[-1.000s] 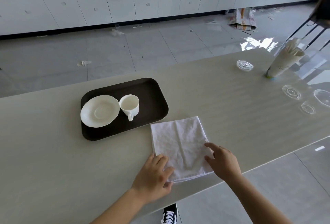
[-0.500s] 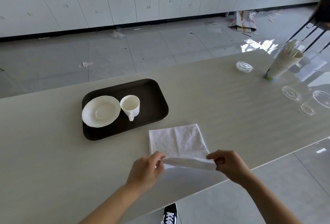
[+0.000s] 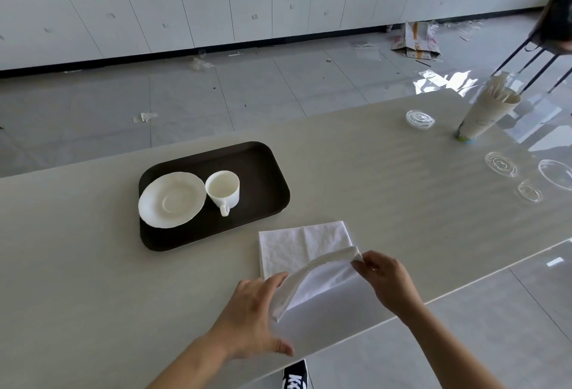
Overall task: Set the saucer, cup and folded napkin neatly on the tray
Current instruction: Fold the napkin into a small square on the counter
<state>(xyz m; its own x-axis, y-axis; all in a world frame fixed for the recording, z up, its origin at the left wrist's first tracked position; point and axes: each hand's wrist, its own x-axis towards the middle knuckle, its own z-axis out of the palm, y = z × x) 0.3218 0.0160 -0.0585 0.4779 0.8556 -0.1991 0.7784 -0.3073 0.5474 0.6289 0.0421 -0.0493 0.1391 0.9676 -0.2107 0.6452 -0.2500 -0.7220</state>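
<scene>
White cloth napkin [image 3: 305,244] on the pale table [image 3: 387,178], just right of and nearer than the dark tray [image 3: 263,171], with its near edge lifted clear of the tabletop. Right corner of that raised edge pinched between thumb and fingertips of the right hand [image 3: 385,280]. Left corner draped against the inner side of the left hand [image 3: 250,311]; actual contact there hidden behind the cloth, so grip cannot be told, though fingers spread and extended, thumb low near the table's near edge.

Wrinkled, crease lines crossing the flat far part; raised edge rolled into a thick band arching from low left to high right, smoother white underside showing beneath.

Both forearms bare, reaching up from the bottom of the view; right wrist higher than left, left palm turned inward toward the cloth.

On the tray: white saucer [image 3: 171,199] at the left end, white cup [image 3: 223,189] just beside it to the right, handle pointing toward the camera, rims nearly touching. Right part of the tray bare.
</scene>
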